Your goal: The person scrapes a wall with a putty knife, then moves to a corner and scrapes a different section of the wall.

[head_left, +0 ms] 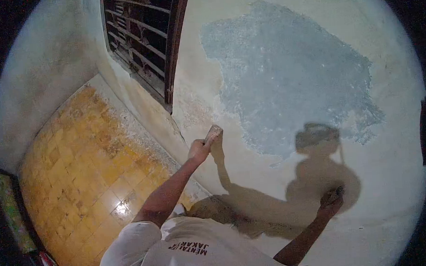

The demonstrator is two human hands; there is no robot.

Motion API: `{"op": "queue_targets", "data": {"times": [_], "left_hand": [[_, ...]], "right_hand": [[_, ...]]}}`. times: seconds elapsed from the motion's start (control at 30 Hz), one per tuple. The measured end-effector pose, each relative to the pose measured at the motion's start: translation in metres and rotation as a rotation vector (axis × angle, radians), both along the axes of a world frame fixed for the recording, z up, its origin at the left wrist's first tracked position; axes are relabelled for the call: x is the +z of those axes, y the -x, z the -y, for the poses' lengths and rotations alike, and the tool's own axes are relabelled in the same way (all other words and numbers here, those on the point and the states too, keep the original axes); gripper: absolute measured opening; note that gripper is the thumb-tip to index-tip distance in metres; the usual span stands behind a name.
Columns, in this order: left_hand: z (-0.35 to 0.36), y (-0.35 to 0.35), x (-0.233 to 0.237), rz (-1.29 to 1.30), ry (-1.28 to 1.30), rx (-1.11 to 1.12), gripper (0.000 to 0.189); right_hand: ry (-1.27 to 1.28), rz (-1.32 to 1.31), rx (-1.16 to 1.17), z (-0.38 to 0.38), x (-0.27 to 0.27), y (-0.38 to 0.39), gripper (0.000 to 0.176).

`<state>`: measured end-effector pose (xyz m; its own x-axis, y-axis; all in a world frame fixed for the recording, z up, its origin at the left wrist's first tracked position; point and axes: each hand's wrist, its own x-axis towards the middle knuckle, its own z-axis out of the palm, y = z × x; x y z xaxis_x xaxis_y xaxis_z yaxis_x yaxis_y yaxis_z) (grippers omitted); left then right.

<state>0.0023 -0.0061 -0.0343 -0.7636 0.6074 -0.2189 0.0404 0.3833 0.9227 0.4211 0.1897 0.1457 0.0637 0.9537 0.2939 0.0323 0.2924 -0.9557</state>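
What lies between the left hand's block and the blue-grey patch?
In the head view, only pale wall, partly shadowed, separates the block in the left hand from the patch.

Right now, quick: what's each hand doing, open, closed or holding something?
Left hand: closed around a small block-like piece.
Right hand: too dark to tell whether it's open, closed or holding anything.

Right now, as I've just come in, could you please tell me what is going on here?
A person in a white shirt is working at a pale wall. The left hand holds a small block up to it, below the barred window. The right hand is by the wall in shadow; whether it holds anything is unclear. A large blue-grey patch shows on the wall, and pale dust lies along the yellow floor's edge.
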Motion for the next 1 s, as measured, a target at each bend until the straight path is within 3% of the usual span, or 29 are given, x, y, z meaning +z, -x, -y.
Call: {"op": "queue_targets", "data": {"times": [0.07,0.1,0.17,0.2,0.27,0.3,0.43,0.57,0.6,0.67,0.73,0.8,1.0], "left_hand": [[0.008,-0.001,-0.010,0.014,0.018,0.003,0.066],[0.015,-0.007,-0.023,0.051,0.042,0.003,0.066],[0.011,-0.008,-0.027,0.081,0.068,-0.007,0.067],[0.000,-0.008,-0.014,0.020,0.034,0.024,0.067],[-0.010,-0.001,-0.002,-0.032,-0.003,0.057,0.068],[-0.015,0.002,0.002,-0.004,-0.025,0.046,0.068],[-0.002,0.003,0.008,0.028,-0.025,-0.001,0.070],[0.010,-0.005,-0.039,0.113,0.053,0.036,0.071],[0.003,-0.003,-0.054,-0.013,0.038,0.013,0.070],[-0.007,0.002,-0.044,-0.142,0.019,-0.011,0.070],[-0.022,0.001,0.005,0.090,-0.050,0.065,0.071],[-0.017,0.003,0.017,0.056,-0.060,0.059,0.070],[0.020,-0.014,-0.016,0.071,-0.044,0.034,0.066]], "right_hand": [[-0.879,0.970,-0.181,-0.010,-0.006,-0.010,0.032],[-0.881,0.967,-0.183,0.008,0.012,0.015,0.032],[0.073,-0.223,-0.147,0.045,0.043,0.057,0.028],[0.073,-0.229,-0.153,0.042,0.038,0.053,0.028],[-0.096,0.067,-0.137,0.027,0.022,0.036,0.034],[-0.104,0.073,-0.134,0.025,0.022,0.035,0.034],[0.023,-0.098,-0.067,0.024,0.021,0.028,0.041],[0.082,-0.170,0.043,0.007,0.009,0.007,0.043],[0.079,-0.176,0.039,0.013,0.013,0.013,0.043],[0.043,-0.146,-0.085,0.035,0.029,0.037,0.043],[-0.008,-0.103,-0.141,0.032,0.023,0.036,0.043],[-0.055,-0.075,-0.190,0.035,0.029,0.051,0.044],[0.013,-0.113,-0.026,0.027,0.025,0.036,0.037]]}}
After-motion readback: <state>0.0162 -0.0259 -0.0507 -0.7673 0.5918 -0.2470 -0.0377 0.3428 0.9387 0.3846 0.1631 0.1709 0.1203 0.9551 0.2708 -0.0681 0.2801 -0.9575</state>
